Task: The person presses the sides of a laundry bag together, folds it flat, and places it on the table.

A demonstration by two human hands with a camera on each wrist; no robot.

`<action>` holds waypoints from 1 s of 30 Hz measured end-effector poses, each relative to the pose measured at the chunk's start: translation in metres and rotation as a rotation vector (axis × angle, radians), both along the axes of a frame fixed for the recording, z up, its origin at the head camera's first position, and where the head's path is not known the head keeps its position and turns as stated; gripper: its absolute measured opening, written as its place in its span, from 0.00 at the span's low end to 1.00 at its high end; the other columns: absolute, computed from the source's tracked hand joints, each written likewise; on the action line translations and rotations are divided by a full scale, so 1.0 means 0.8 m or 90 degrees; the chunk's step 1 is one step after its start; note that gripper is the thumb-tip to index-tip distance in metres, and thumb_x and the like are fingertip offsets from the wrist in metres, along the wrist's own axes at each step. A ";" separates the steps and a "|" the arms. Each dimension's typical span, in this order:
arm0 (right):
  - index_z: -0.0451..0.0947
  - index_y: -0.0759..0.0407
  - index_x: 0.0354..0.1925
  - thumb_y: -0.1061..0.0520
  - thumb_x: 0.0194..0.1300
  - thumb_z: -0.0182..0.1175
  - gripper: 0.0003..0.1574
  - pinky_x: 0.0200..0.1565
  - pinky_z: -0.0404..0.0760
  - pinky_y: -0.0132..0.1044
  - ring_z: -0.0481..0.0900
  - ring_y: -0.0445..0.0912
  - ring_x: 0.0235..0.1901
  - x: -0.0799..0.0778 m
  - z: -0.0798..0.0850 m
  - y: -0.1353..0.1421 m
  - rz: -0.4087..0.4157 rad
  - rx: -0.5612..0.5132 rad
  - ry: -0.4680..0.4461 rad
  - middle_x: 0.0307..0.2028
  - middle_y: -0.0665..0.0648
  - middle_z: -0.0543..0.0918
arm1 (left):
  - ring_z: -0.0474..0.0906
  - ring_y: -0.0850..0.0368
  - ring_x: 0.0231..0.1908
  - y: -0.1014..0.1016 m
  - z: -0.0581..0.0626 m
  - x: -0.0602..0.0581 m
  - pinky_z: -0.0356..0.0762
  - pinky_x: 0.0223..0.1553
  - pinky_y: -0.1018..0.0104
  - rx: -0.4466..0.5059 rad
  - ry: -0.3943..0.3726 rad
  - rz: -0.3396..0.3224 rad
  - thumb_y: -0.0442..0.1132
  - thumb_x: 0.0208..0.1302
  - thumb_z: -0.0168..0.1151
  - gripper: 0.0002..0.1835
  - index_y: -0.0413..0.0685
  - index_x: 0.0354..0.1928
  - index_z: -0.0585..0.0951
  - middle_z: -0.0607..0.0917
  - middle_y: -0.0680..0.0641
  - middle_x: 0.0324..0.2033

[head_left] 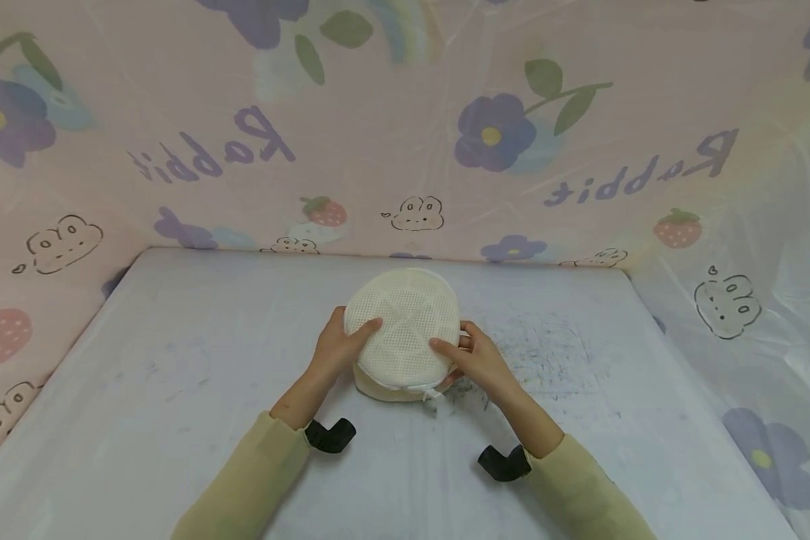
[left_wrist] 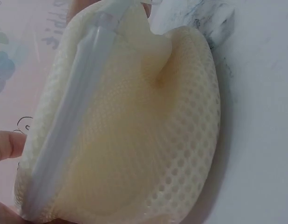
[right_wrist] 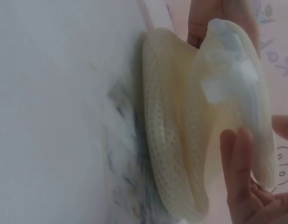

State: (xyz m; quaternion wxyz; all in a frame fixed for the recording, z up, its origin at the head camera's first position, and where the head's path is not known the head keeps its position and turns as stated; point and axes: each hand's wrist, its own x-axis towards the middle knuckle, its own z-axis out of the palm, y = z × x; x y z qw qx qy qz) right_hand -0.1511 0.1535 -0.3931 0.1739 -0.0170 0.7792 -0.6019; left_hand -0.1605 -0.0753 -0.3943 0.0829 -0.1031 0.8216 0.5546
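Between both hands is a round cream mesh laundry bag (head_left: pixel 405 315), its flat top facing up and toward the camera. A white zipper (left_wrist: pixel 72 107) runs along its rim, and the soft mesh side sags below it in the left wrist view. My left hand (head_left: pixel 337 341) grips the left edge, thumb on top and fingers behind. On the right edge, my right hand (head_left: pixel 479 360) holds the rim with its thumb on the mesh and fingers beneath. White tags (right_wrist: pixel 230 84) hang at the rim in the right wrist view. The bag's lower part sits at the table.
A white table (head_left: pixel 196 360) spreads below, with dark scuff marks (head_left: pixel 547 352) right of the bag. Pink sheeting (head_left: pixel 378 135) printed with flowers and rabbits stands behind and at the sides. Black curved pieces (head_left: pixel 334 435) sit at both wrists.
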 end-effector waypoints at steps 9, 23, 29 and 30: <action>0.59 0.55 0.63 0.41 0.59 0.60 0.40 0.34 0.82 0.39 0.80 0.48 0.38 -0.002 0.002 0.006 -0.043 0.096 0.065 0.49 0.64 0.76 | 0.67 0.44 0.59 -0.003 0.006 0.003 0.67 0.58 0.49 -0.041 0.036 0.019 0.56 0.58 0.59 0.38 0.43 0.64 0.59 0.69 0.39 0.59; 0.62 0.56 0.63 0.42 0.58 0.62 0.40 0.43 0.78 0.46 0.76 0.53 0.46 0.002 -0.001 0.004 -0.074 0.228 0.342 0.59 0.57 0.69 | 0.63 0.43 0.60 -0.002 0.001 0.020 0.63 0.60 0.47 -0.225 0.350 -0.016 0.50 0.55 0.62 0.36 0.39 0.62 0.64 0.67 0.40 0.60; 0.65 0.59 0.61 0.47 0.55 0.65 0.39 0.56 0.71 0.52 0.67 0.53 0.60 0.000 -0.003 0.000 -0.040 0.283 0.497 0.63 0.60 0.66 | 0.63 0.40 0.62 0.002 0.000 0.021 0.62 0.60 0.44 -0.335 0.486 -0.045 0.50 0.57 0.61 0.33 0.41 0.62 0.68 0.67 0.38 0.63; 0.65 0.59 0.61 0.47 0.55 0.66 0.39 0.58 0.70 0.53 0.65 0.54 0.62 -0.001 -0.004 0.000 -0.032 0.295 0.518 0.64 0.60 0.65 | 0.62 0.40 0.62 0.003 0.001 0.022 0.61 0.61 0.44 -0.350 0.496 -0.052 0.50 0.58 0.60 0.32 0.41 0.62 0.68 0.66 0.38 0.63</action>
